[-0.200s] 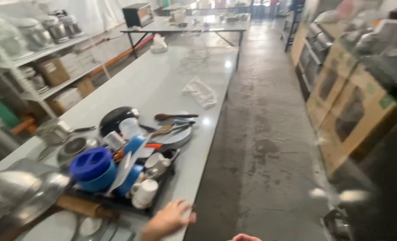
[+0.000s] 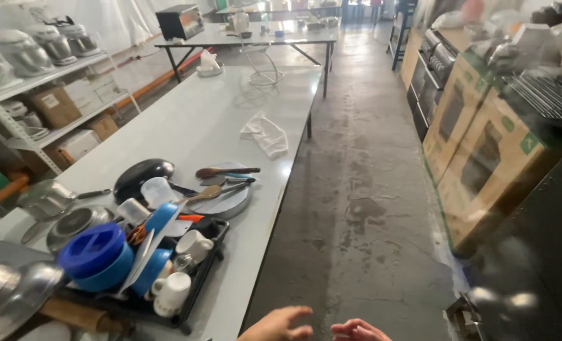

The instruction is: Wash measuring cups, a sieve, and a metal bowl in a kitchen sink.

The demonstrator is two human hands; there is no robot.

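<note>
**Two empty hands by the dish tray**

The left hand (image 2: 276, 325) is at the bottom of the view, fingers spread, holding nothing. The right hand (image 2: 358, 331) is beside it, only partly seen; its fingers look loosely open, but that is hard to tell. The black tray (image 2: 212, 251) sits on the long grey surface (image 2: 192, 120), just left of the left hand. In the tray are white cups (image 2: 194, 245) and blue bowls (image 2: 96, 256). Past the tray lie a wooden spoon (image 2: 226, 171) and a white cloth (image 2: 265, 134).

left hand (image 2: 276, 326) low in view, fingers spread, right hand (image 2: 358, 331) beside it, empty
</note>
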